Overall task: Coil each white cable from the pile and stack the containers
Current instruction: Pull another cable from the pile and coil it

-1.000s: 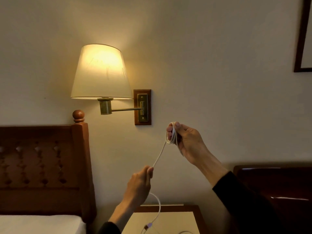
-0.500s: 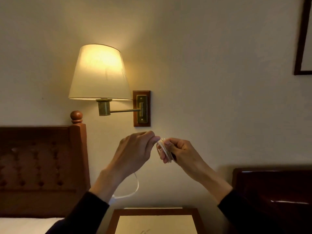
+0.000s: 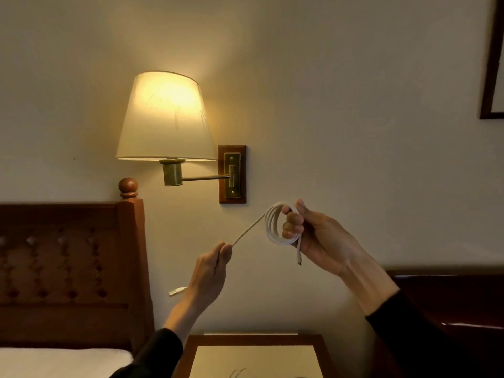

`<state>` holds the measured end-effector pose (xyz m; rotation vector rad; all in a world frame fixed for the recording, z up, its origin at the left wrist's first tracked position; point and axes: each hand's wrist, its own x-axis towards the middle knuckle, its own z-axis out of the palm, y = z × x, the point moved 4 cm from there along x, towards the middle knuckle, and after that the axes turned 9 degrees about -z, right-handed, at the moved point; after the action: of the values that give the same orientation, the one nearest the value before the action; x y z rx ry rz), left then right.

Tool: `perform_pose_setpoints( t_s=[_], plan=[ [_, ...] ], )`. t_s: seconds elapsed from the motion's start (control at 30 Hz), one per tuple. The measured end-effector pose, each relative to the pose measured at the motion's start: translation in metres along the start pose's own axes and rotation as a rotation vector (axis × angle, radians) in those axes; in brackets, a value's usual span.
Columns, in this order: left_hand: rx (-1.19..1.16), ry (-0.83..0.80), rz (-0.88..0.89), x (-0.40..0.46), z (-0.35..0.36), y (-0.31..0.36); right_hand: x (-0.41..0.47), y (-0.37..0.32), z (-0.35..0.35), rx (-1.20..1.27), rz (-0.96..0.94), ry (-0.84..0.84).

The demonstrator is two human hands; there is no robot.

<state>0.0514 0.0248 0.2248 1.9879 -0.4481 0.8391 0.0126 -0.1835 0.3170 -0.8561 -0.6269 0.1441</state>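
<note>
A white cable [image 3: 272, 227] is held up in front of the wall. My right hand [image 3: 313, 238] grips several loops of it, with a small plug end hanging below the fingers. From the coil a straight run slants down left to my left hand [image 3: 211, 268], which pinches it between thumb and fingers. The cable's other plug [image 3: 176, 291] sticks out to the left behind my left wrist. No containers are visible in the frame.
A lit wall lamp [image 3: 166, 118] hangs above left of my hands. A wooden headboard [image 3: 71, 268] and white bedding stand at the left. A bedside table [image 3: 253, 356] lies below, with a bit of cable at its near edge. Dark furniture [image 3: 450, 309] is at right.
My left hand has dropped down and left from the coil, sliding along the cable and stretching a straight run. The coil in my right hand has gained a loop and turned to face me.
</note>
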Motion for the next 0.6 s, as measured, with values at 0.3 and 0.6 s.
perform_pose_setpoints(
  t_s=[0.3,0.6],
  plan=[
    [0.539,-0.552,0.196,-0.046,0.030,0.086,0.011,0.024,-0.017,-0.625,-0.106,0.094],
    [0.156,-0.234,0.352,0.013,-0.030,0.121,-0.013,0.031,-0.003,-1.031,-0.009,-0.118]
  ],
)
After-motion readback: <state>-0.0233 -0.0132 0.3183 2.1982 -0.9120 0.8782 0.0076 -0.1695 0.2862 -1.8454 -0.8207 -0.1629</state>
